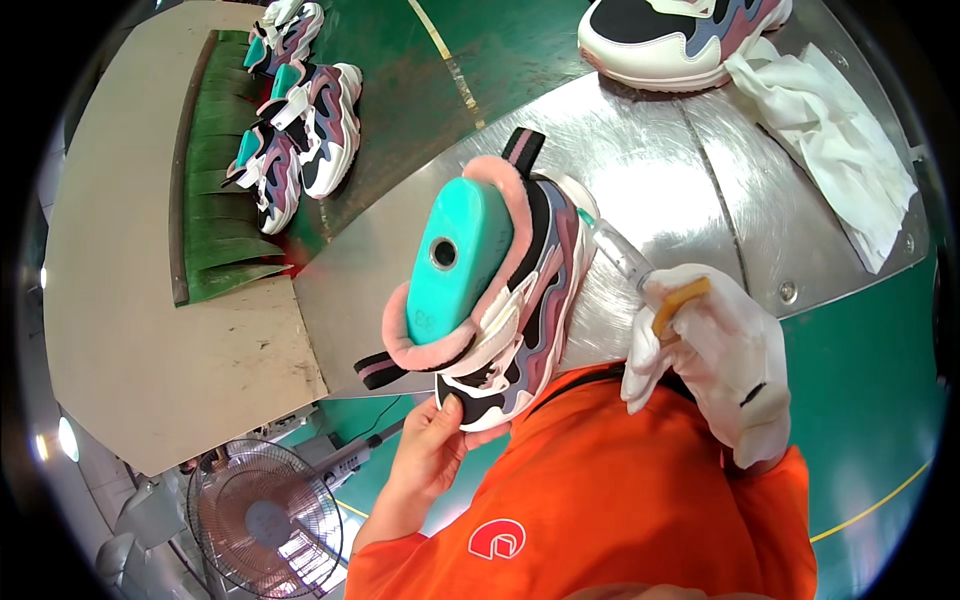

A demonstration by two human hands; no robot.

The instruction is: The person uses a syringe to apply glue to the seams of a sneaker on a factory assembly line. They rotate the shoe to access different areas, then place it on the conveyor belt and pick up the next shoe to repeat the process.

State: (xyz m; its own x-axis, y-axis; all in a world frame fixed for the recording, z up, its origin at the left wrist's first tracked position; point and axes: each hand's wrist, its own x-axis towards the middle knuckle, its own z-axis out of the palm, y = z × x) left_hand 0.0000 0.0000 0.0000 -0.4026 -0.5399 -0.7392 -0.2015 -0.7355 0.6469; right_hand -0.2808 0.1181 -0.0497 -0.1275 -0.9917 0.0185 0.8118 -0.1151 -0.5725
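Observation:
A chunky sneaker [540, 290] in white, black, mauve and pink is tilted in front of me, with a turquoise shoe last [460, 225] filling its pink-lined opening. Bare fingers of my left hand [440, 440] grip its toe end, thumb on the upper. My right hand [715, 345], in a white glove, is closed around a clear syringe [622, 252]. The syringe's green tip is at the edge of the sole near the heel; whether it touches cannot be made out. A tan ring-like piece [680, 305] shows at the gloved fingers.
Under the sneaker is a shiny metal tabletop [650, 180]. Another sneaker [680, 45] and a crumpled white cloth [825, 130] lie at its far right. Several sneakers [330, 130] ride a green belt past a strip curtain [220, 190]. A fan [265, 520] stands lower left.

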